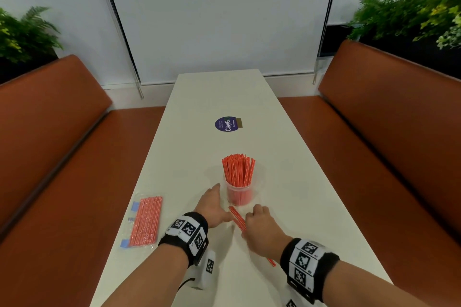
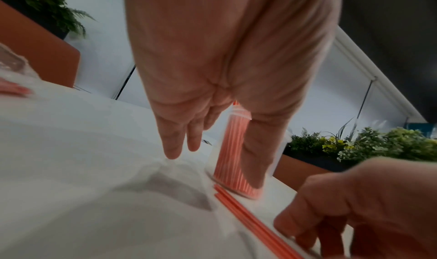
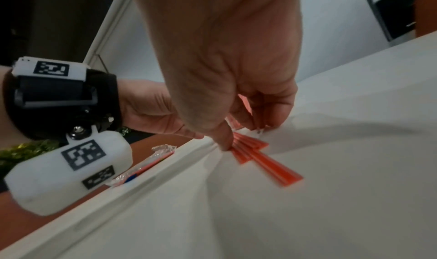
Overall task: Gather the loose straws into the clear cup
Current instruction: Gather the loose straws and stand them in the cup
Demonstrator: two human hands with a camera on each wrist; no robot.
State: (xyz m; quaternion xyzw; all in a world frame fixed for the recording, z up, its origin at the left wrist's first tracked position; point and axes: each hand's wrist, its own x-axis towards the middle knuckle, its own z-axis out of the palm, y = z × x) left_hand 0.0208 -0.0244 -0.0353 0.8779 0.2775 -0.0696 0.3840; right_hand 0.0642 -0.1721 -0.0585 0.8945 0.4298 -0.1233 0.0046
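We log the step in hand as collection of the last loose straws (image 1: 237,218), a small flat group of orange ones lying on the white worktop (image 1: 287,157) just in front of the clear cup (image 1: 239,194), their far ends close to its base. Our right hand (image 1: 259,228) is over the near half of the group with fingers curled down; in the right wrist view the thumb (image 3: 223,141) presses on the straws and the fingertips (image 3: 262,126) bear on them from the other side, so we read a pinch that is forming, with the straws not yet lifted off the surface. Our left hand (image 1: 213,207) lies flat beside the cup with fingers straight, holding nothing; whether it touches the cup wall we cannot tell. Next move, in our judgement: close the pinch, raise the group, turn it upright and feed it into the cup, with the left hand steadying the cup against tipping. The cup is already densely packed with upright orange straws fanning above the rim, so free space looks scarce. A sealed plastic packet of straws (image 1: 146,222) lies well apart to the left
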